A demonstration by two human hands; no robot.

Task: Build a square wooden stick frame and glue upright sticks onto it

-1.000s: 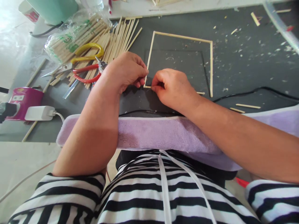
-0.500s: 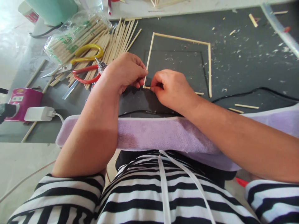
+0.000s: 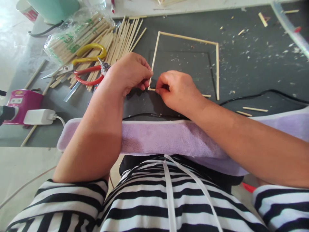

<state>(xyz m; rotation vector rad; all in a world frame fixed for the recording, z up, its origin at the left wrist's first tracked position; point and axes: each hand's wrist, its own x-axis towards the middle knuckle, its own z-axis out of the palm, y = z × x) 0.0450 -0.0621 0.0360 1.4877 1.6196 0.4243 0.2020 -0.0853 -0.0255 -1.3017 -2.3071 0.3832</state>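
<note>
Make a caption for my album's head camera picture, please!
Left hand and right hand pinch neighbouring sides of a thin stick frame.

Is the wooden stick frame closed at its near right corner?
No, the near stick, pinched in the right hand, ends short of the right-side stick, leaving a visible gap.

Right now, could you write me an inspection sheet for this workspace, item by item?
Surface: grey table, pale scraps scattered at right.
Work pieces: wooden-stick frame, its near right corner showing a gap.
Clutter: loose sticks, plastic bag of sticks, yellow-handled scissors, red-handled pliers.
Hands: left hand pinches the frame's left side; right hand grips its near side.
Cables: black cable at right; white cable leaves the white adapter at left.
Surroundings: lilac towel along the near edge; teal container at far left.
</note>
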